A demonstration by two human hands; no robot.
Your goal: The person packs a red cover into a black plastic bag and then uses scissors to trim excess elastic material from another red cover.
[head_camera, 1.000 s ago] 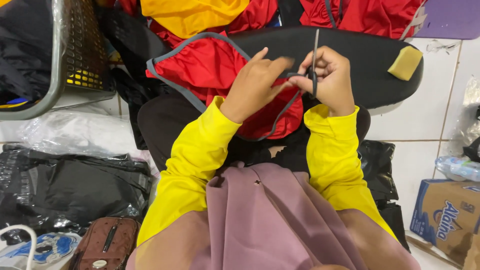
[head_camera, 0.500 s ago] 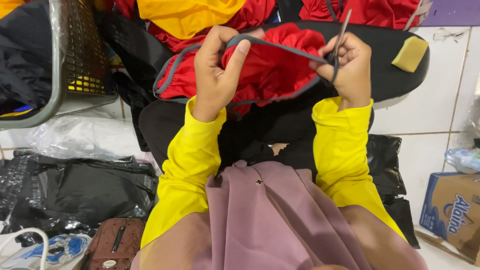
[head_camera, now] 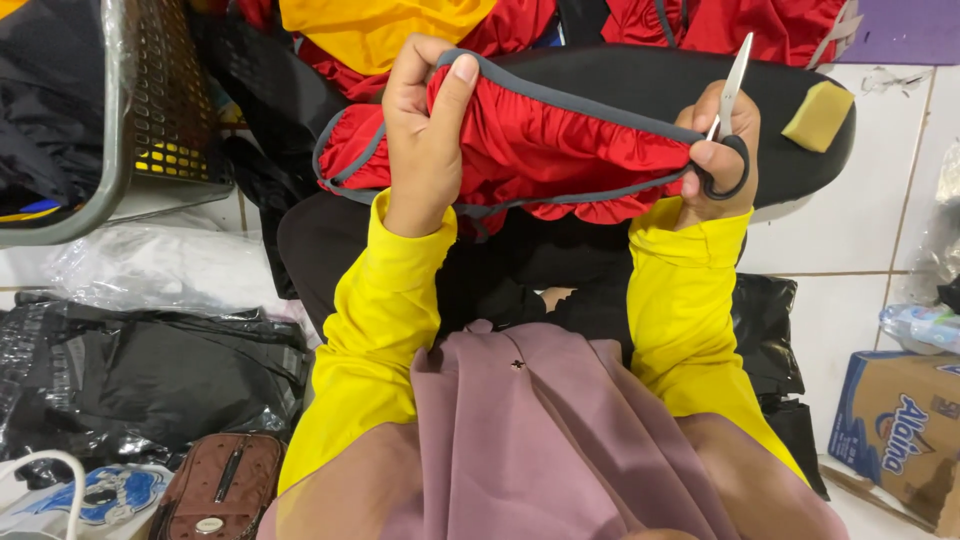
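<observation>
Here, the left hand [head_camera: 425, 140] and right hand [head_camera: 715, 160] both grip one red garment [head_camera: 550, 150], the right also clenching one pair of scissors [head_camera: 730, 110].

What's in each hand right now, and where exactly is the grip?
The left hand grips the red garment at its grey-edged band. The right hand pinches the band's other end and holds small scissors by the finger loop.

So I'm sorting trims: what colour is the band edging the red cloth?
Grey, on the band in the head view.

Bright yellow long sleeves [head_camera: 385, 300] w/ snug cuffs, mauve draped headscarf [head_camera: 540, 440] over chest, dark trousers [head_camera: 520, 270].
</observation>
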